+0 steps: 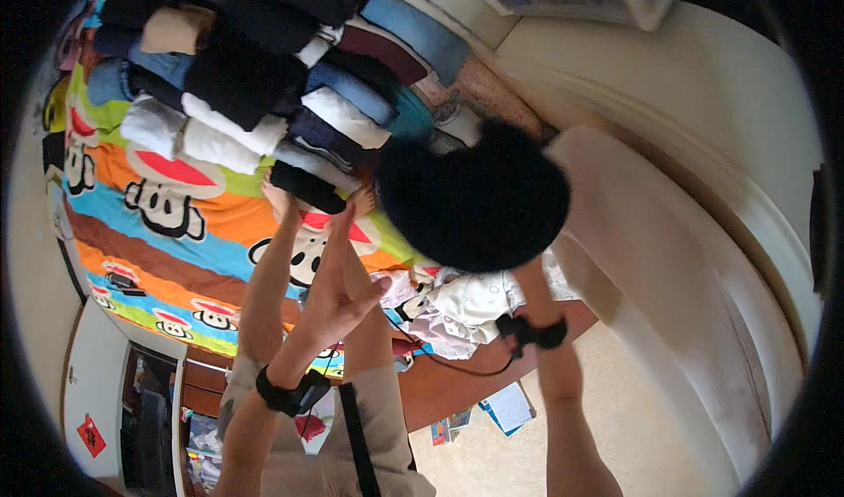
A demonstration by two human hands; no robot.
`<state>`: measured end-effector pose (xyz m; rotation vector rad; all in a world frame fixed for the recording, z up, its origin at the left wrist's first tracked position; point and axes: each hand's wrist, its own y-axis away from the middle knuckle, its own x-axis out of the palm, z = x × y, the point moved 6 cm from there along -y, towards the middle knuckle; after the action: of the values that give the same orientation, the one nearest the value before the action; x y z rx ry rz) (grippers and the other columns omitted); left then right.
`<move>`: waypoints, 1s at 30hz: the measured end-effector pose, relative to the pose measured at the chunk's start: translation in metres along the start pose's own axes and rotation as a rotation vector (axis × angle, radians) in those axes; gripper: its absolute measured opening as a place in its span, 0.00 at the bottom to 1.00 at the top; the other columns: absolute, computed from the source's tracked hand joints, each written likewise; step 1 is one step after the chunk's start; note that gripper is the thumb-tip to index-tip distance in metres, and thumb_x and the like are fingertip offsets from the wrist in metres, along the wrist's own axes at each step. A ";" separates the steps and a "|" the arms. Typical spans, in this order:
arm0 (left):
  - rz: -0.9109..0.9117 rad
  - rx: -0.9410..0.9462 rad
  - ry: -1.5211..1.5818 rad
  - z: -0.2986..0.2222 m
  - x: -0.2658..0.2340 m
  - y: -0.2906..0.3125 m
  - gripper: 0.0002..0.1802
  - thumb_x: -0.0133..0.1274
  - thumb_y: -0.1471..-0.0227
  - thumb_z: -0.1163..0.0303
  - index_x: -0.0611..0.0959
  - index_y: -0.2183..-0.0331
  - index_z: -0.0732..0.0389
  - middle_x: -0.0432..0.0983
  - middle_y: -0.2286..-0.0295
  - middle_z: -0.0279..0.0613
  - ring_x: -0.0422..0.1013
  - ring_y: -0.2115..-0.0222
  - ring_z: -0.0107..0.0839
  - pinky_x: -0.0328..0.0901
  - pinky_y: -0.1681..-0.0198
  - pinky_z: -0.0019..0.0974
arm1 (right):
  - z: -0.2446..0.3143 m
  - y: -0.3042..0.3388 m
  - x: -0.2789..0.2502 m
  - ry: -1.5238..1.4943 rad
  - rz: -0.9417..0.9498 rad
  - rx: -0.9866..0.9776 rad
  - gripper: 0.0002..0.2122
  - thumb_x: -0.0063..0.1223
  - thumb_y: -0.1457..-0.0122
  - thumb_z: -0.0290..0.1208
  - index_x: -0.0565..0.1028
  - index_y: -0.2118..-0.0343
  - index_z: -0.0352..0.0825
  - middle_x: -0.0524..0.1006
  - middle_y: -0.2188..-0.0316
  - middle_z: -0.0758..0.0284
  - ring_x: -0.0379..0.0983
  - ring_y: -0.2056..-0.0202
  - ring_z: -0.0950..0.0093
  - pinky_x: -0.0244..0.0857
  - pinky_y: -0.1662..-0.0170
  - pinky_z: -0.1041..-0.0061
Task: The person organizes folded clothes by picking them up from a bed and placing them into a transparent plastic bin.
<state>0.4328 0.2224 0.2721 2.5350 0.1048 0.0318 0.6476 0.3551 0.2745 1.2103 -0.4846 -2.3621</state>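
Observation:
My right hand [531, 288] is raised at the right and grips a black cloth bundle [475, 196], apparently a garment, smeared by motion. The bundle hides most of the fingers. Lower and to the left, my left hand [338, 308] holds nothing, with its fingers stretched out and the thumb apart, over my bare legs. Just beyond my feet lies a black rolled garment [308, 188]. White rolled garments [220, 145] and a rolled pair of blue jeans [352, 93] belong to the big pile behind it. A loose heap of pale printed clothes [462, 308] lies below the black bundle.
Under the pile spreads a colourful cartoon-print bedsheet [158, 251]. Along the right runs a pale curved panel [668, 268]. Papers [508, 407] lie on the floor past the brown bed edge [466, 390]. A thin black cable [466, 370] runs between my wrists.

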 end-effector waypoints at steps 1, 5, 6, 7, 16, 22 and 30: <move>-0.045 0.131 -0.075 -0.020 -0.005 0.015 0.45 0.56 0.59 0.63 0.51 0.46 0.68 0.47 0.46 0.57 0.43 0.43 0.46 0.41 0.43 0.42 | 0.023 0.029 0.003 -0.068 0.082 0.015 0.34 0.65 0.66 0.38 0.64 0.53 0.33 0.68 0.54 0.59 0.61 0.51 0.60 0.52 0.47 0.68; 0.011 -0.069 -0.066 -0.033 -0.069 0.140 0.46 0.55 0.59 0.56 0.50 0.46 0.68 0.46 0.45 0.54 0.44 0.44 0.45 0.41 0.43 0.41 | 0.136 0.130 0.039 -0.357 0.539 -0.046 0.28 0.63 0.61 0.36 0.68 0.55 0.34 0.67 0.53 0.63 0.58 0.49 0.62 0.49 0.45 0.69; 0.012 -0.161 0.035 -0.048 -0.084 0.179 0.46 0.54 0.59 0.56 0.50 0.46 0.68 0.46 0.45 0.53 0.44 0.44 0.45 0.41 0.43 0.41 | 0.166 0.150 0.042 -0.424 0.670 -0.098 0.27 0.63 0.60 0.36 0.68 0.55 0.35 0.67 0.52 0.64 0.58 0.49 0.63 0.49 0.45 0.69; 0.055 -0.221 0.124 -0.069 -0.091 0.216 0.46 0.54 0.59 0.56 0.50 0.46 0.68 0.46 0.45 0.53 0.44 0.44 0.44 0.41 0.43 0.41 | 0.199 0.173 0.031 -0.509 0.798 -0.138 0.31 0.65 0.63 0.37 0.66 0.53 0.34 0.65 0.51 0.63 0.56 0.47 0.63 0.48 0.44 0.69; -0.017 -0.496 0.469 -0.108 -0.162 0.496 0.45 0.53 0.59 0.55 0.51 0.46 0.68 0.47 0.45 0.48 0.45 0.44 0.41 0.42 0.43 0.38 | 0.424 0.287 0.022 -0.827 1.337 -0.271 0.52 0.70 0.74 0.47 0.50 0.46 0.29 0.60 0.49 0.57 0.55 0.48 0.69 0.46 0.44 0.70; -0.039 -0.320 0.533 -0.091 -0.253 0.499 0.45 0.52 0.58 0.55 0.52 0.46 0.67 0.47 0.45 0.45 0.45 0.44 0.39 0.42 0.43 0.37 | 0.498 0.319 0.045 -0.989 1.478 0.043 0.44 0.57 0.57 0.49 0.47 0.43 0.30 0.58 0.47 0.61 0.52 0.46 0.72 0.45 0.44 0.73; -0.095 -0.091 0.557 -0.137 -0.438 0.446 0.43 0.50 0.58 0.55 0.53 0.45 0.64 0.48 0.44 0.40 0.45 0.44 0.35 0.42 0.44 0.32 | 0.627 0.315 0.148 -0.910 0.916 0.010 0.35 0.44 0.46 0.50 0.46 0.43 0.32 0.58 0.47 0.64 0.56 0.48 0.72 0.48 0.45 0.75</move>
<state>0.0200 -0.1018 0.6392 2.3589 0.4308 0.6877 0.1234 0.0784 0.6790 -0.2126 -1.0422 -1.8992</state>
